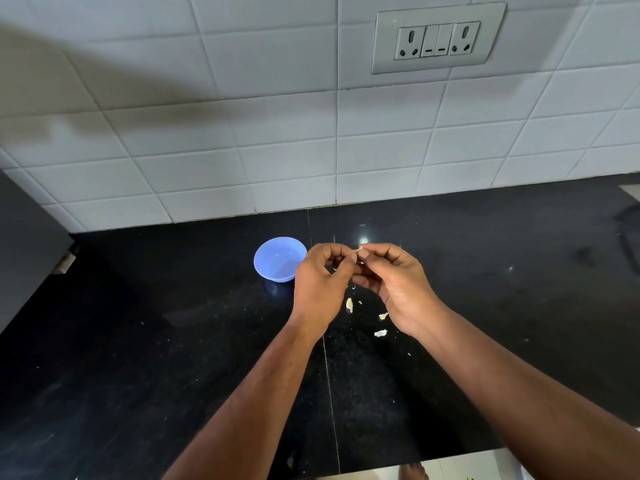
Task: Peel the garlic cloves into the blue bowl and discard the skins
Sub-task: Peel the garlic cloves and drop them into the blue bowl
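Observation:
My left hand (320, 285) and my right hand (394, 285) meet above the black counter, fingertips together, pinching a small pale garlic clove (356, 251) between them. Most of the clove is hidden by the fingers. The blue bowl (278, 258) stands on the counter just left of my left hand and looks empty. Under and between my hands lie bits of garlic skin (349, 304), with two more pieces (380, 332) nearer my right wrist.
The black stone counter (173, 341) runs to a white tiled wall (277, 150) with a socket plate (438, 38). A dark cabinet side (27, 254) stands at the left. A dark appliance part (628, 233) shows at the right edge. The counter's front edge lies near my elbows.

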Demonstrator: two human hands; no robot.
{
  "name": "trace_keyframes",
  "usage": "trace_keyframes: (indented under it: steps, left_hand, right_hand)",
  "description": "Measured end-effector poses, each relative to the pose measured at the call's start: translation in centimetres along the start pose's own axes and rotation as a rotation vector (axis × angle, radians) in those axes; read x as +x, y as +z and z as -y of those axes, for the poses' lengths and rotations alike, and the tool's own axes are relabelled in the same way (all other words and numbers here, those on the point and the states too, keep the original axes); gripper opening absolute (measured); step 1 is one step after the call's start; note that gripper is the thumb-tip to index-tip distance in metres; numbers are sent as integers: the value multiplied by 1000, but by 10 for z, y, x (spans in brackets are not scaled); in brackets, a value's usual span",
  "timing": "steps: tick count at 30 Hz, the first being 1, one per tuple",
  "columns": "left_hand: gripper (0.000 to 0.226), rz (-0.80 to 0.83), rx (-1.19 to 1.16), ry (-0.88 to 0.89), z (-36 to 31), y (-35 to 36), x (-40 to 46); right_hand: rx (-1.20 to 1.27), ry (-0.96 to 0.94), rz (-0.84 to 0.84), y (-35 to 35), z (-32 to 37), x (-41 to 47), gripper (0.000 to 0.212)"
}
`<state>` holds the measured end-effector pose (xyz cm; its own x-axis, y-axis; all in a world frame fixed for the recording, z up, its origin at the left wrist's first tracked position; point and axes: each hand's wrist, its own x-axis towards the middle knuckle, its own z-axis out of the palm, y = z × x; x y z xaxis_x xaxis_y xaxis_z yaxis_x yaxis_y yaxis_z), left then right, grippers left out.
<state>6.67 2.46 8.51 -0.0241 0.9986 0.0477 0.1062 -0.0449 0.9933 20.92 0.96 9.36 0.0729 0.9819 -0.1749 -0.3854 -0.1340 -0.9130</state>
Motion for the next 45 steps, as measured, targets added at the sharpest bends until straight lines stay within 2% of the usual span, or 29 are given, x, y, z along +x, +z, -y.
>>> trace_keyframes:
  steps: [3,7,11,16,25,35,40,45]
  left_hand:
    - [8,-21,-92,-49,-1,-4,0]
    - [10,-72,-64,-69,-4,-16,2]
    - [29,12,-59,-107,-8,-23,2]
    - [10,161,-150,-144,-8,-23,0]
    - [12,242,-167,-201,-9,-25,4]
    - [11,211,-170,-339,-11,-17,14]
    - [18,215,-267,-387,-15,-9,24]
    - [14,175,-284,-393,-19,3,34]
  right_hand:
    - [102,29,6,3,-2,0,14]
    - [110,15,10,5,-3,0,17]
    - [35,-10,13,9,-6,1,16]
    - [-77,-52,-36,22,-11,-1,14]
    - [-166,-78,-94,24,-15,-2,11]
    - [-281,-149,-121,14,-13,-4,13]
    - [-350,-208,-61,4,-1,5,15]
    - [-431,-223,-19,-7,13,18,14]
